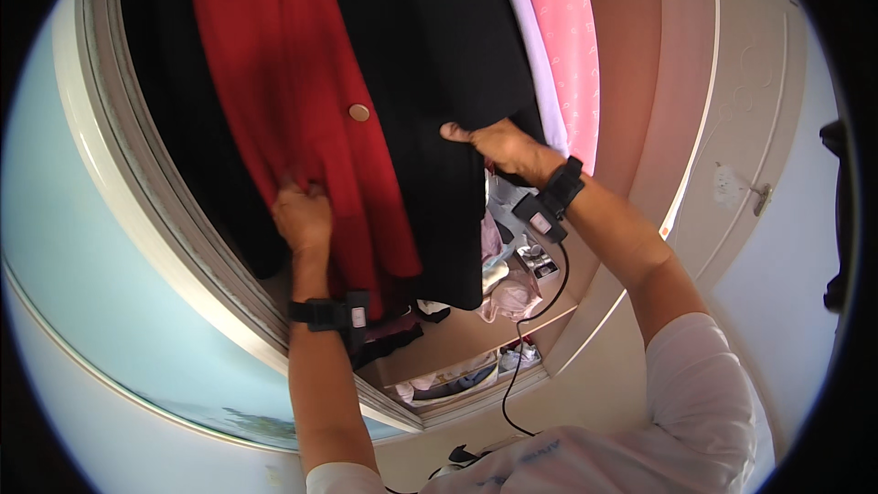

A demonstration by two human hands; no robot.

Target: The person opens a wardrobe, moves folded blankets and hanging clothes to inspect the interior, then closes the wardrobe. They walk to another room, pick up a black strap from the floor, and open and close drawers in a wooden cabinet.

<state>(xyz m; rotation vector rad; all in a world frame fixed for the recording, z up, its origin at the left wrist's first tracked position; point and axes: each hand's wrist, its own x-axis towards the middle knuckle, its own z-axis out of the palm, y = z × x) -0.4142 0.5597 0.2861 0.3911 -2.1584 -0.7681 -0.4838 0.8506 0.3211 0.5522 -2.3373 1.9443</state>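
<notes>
A red garment (274,48) with round gold-toned buttons hangs in an open wardrobe. Against its right side hangs a black garment (439,82), its lower corner dangling above a shelf. My left hand (303,216) is closed on the lower part of the red garment, folds gathering around the fingers. At the right edge of the black garment is my right hand (504,144), thumb lying on the front of the cloth and fingers hidden behind it. Each wrist wears a black strap with a small box; a cable runs down from the right one.
Lilac and pink patterned garments (559,27) hang at the right. Folded clothes (511,295) and a small divided box (538,259) lie on the wardrobe shelf (459,339). Below it sits a fabric bin (459,381). A blue sliding door (137,274) stands left, a white door (741,116) right.
</notes>
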